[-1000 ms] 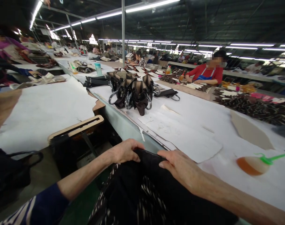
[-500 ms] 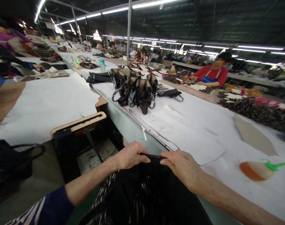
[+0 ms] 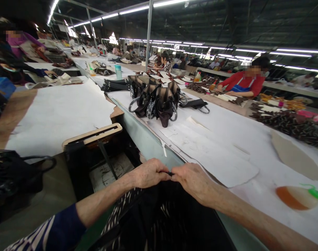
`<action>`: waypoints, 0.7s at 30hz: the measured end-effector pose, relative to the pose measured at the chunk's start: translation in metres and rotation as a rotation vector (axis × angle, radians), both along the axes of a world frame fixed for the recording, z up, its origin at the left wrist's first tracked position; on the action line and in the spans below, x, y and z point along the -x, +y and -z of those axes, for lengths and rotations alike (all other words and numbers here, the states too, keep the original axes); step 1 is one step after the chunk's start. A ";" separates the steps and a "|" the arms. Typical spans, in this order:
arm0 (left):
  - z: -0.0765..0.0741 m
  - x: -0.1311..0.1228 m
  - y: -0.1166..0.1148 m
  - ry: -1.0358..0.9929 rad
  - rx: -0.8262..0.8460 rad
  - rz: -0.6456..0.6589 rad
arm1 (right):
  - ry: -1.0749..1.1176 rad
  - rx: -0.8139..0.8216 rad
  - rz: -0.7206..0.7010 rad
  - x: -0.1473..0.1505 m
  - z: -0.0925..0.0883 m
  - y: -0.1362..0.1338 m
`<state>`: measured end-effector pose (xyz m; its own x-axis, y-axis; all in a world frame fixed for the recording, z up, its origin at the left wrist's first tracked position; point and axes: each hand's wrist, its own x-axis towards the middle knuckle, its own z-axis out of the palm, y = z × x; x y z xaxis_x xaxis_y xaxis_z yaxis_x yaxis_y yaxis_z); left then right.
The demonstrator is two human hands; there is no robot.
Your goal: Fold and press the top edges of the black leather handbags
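Note:
Black fabric (image 3: 159, 212) hangs over my lap at the bottom centre, its upper edge raised in both hands. My left hand (image 3: 150, 173) pinches that edge from the left, thumb and fingers pressed together. From the right, my right hand (image 3: 191, 177) grips the same edge, its fingertips nearly touching those of my left hand. Only a small bit of the edge shows between them. The lower part of the fabric is too dark to make out.
Dark bags (image 3: 164, 104) with wrapped handles stand on the white-covered table (image 3: 213, 146). An orange-liquid bottle (image 3: 296, 197) lies at right. Left are a slotted frame (image 3: 93, 136) and a black bag (image 3: 14, 174). A person in red (image 3: 244, 82) works across the table.
My hands have come closer together along the fabric's edge, so less of it shows between them. The surroundings have shifted slightly to the right in view.

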<state>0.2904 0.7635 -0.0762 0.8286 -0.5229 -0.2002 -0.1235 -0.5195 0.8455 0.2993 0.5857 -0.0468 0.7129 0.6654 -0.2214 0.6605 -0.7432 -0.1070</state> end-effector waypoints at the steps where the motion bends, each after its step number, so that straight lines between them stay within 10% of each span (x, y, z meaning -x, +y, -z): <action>1: 0.000 0.000 0.000 0.000 -0.004 0.003 | 0.009 -0.009 -0.007 0.000 0.000 0.000; 16: -0.003 0.035 0.051 0.114 0.016 -0.211 | 0.145 -0.118 0.110 -0.042 0.017 0.009; 21: 0.023 0.037 0.067 0.027 -0.104 -0.428 | 0.232 -0.122 0.107 -0.062 0.023 0.012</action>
<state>0.2531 0.8306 -0.0990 0.9597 -0.1100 -0.2584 0.1427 -0.6013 0.7862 0.3617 0.5981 -0.0701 0.7202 0.6208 -0.3097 0.5262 -0.7797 -0.3392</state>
